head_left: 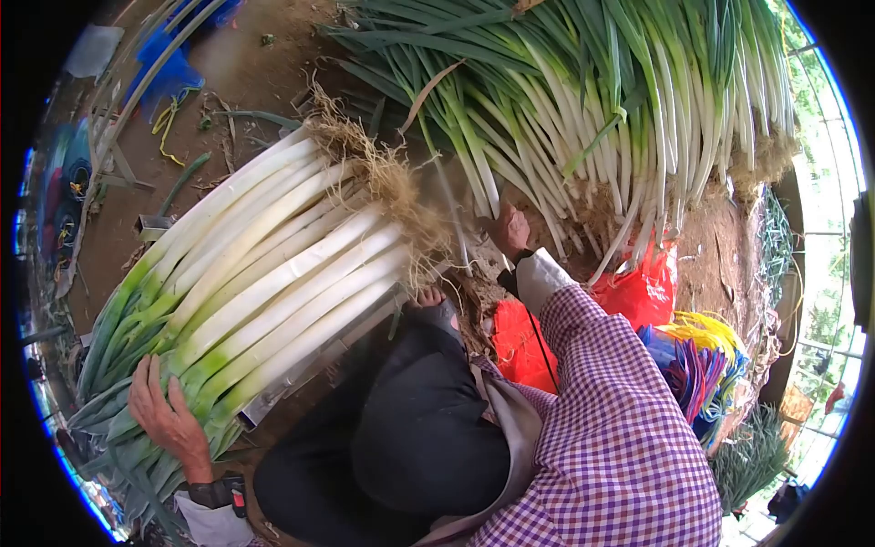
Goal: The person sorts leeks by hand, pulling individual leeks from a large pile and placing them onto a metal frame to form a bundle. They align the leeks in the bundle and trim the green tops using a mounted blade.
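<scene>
A thick bunch of long green onions (301,251) lies on a metal frame (355,328) at left, with white stalks and shaggy brown roots (387,182) toward the upper right. Spread across the green leaf end of this bunch is my left hand (169,415), its fingers stretched out and pressing lightly on the leaves. At the foot of a large pile of green onions (583,109), my right hand (510,230) is closed around the lower end of one green onion (478,178). Its fingertips are partly hidden.
Red plastic bags (524,342) lie by my right arm. Bundles of coloured ties (697,360) sit farther right. Blue plastic (169,64) and yellow string (167,123) lie on the dirt ground (246,55) at upper left. My bent knee (428,428) is close below the bunch.
</scene>
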{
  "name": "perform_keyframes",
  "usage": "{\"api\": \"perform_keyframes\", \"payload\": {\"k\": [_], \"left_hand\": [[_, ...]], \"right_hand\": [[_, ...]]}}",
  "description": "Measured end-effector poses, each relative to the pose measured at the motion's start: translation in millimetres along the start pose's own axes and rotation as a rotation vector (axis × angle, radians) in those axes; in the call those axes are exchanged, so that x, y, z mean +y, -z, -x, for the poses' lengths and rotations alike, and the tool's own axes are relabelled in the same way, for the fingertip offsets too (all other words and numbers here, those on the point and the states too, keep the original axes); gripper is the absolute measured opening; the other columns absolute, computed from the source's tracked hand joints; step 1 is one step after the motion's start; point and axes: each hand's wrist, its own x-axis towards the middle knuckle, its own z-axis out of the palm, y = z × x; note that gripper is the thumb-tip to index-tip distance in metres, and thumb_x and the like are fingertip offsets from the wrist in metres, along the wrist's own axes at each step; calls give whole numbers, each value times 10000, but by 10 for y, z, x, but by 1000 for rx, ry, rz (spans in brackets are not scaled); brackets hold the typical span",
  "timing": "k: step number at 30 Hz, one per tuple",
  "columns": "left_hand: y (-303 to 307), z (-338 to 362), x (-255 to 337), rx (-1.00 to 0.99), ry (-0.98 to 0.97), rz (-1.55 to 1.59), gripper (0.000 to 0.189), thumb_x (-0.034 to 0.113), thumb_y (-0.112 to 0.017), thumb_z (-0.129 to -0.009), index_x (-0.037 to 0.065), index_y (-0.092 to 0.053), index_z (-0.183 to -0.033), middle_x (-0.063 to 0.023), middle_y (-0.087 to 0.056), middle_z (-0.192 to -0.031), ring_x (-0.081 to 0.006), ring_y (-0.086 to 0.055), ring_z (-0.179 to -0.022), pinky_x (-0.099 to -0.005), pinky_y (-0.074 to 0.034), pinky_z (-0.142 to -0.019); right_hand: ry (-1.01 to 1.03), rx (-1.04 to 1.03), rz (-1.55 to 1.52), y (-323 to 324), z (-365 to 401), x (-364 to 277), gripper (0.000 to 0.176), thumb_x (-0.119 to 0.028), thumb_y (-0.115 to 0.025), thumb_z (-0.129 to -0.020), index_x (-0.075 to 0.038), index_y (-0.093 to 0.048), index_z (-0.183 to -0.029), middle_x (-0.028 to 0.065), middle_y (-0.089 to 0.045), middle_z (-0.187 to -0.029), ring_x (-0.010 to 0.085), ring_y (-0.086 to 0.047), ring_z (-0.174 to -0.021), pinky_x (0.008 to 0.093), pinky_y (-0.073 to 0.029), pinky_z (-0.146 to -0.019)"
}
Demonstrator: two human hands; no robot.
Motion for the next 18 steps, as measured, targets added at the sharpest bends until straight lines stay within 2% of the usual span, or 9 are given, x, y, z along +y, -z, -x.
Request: {"api": "perform_keyframes", "payload": {"k": [2,5,6,9,10,13,14,17,18], "left_hand": [[22,-4,18,-3,2,4,385,215,-544,-1038,48,-612,-1379,-128,-590,-1431,-338,-523,-1330,-488,-347,-1149],[46,-19,59,7,11,26,384,215,-561,-1023,34,-618,-1357,-129,-592,-1413,-339,-524,-1318,-493,-346,-1151],[56,-22,72,13,16,36,386,215,-567,-1015,25,-623,-1346,-129,-595,-1404,-340,-527,-1310,-497,-346,-1150],[86,-34,109,36,27,51,372,219,-586,-1004,24,-630,-1318,-135,-597,-1387,-342,-525,-1307,-497,-345,-1151],[94,-31,108,31,31,50,376,221,-587,-1005,30,-626,-1327,-133,-595,-1391,-339,-522,-1313,-491,-342,-1156],[119,-28,106,42,31,55,377,229,-598,-1003,39,-623,-1327,-131,-595,-1383,-336,-521,-1310,-484,-338,-1161],[120,-33,116,62,27,63,371,232,-607,-996,33,-626,-1309,-134,-599,-1367,-339,-526,-1295,-488,-342,-1155],[128,-43,134,93,39,85,357,243,-619,-992,33,-632,-1281,-133,-604,-1337,-335,-534,-1271,-490,-346,-1149],[135,-39,134,95,45,92,353,247,-620,-993,35,-633,-1275,-131,-605,-1330,-332,-534,-1267,-490,-347,-1149]], "right_hand": [[47,28,-2,-65,6,60,457,-383,-729,-878,-70,-576,-1174,245,-721,-967,466,-693,-931,587,-531,-783],[-50,29,87,-31,8,47,455,-411,-709,-893,-84,-576,-1179,253,-714,-974,475,-687,-944,587,-531,-788],[-23,34,150,-6,9,65,448,-425,-701,-898,-78,-578,-1153,260,-717,-990,477,-687,-972,590,-530,-805],[-72,52,-23,124,-20,73,456,-436,-689,-912,-69,-597,-1166,258,-730,-1019,468,-694,-1003,577,-539,-830],[-42,90,3,205,-21,52,440,-372,-678,-930,-63,-615,-1236,254,-736,-1015,432,-728,-942,531,-562,-812],[3,-87,-379,649,4,-21,375,-221,-724,-892,-23,-628,-1196,197,-710,-852,281,-734,-741,412,-572,-625],[-148,-146,-443,783,8,-112,381,-173,-752,-873,-16,-656,-1206,127,-703,-841,188,-699,-675,338,-554,-564],[-34,-237,-600,1196,99,-152,403,-151,-758,-850,21,-669,-1203,131,-724,-896,215,-720,-698,353,-569,-579],[29,-206,-541,1369,197,-165,416,-131,-802,-810,62,-681,-1158,106,-707,-871,193,-685,-682,355,-558,-585]]}}
